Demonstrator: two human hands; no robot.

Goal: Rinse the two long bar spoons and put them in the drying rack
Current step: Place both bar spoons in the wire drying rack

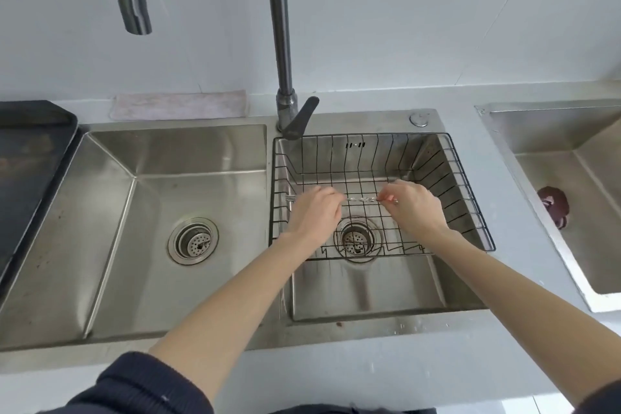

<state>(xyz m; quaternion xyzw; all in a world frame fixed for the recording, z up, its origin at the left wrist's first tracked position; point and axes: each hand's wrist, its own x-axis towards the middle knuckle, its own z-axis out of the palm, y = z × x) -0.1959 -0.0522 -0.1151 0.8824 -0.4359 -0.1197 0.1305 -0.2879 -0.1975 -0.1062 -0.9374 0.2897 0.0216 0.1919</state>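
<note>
A thin, twisted metal bar spoon (pixel 361 200) lies level between my two hands, low inside the black wire drying rack (pixel 467 185) that sits in the right sink basin. My left hand (pixel 314 212) pinches its left part, and a small metal end (pixel 290 199) pokes out past that hand. My right hand (pixel 411 207) pinches the right end near a small knob. Blur keeps me from telling whether I hold one spoon or two together.
The tall faucet (pixel 282 44) stands between the basins, its spout (pixel 137 20) over the left basin (pixel 161 198), with no water running. A dark tray (pixel 23 158) lies at the far left. A second sink (pixel 571 178) at right holds a dark red object (pixel 552 205).
</note>
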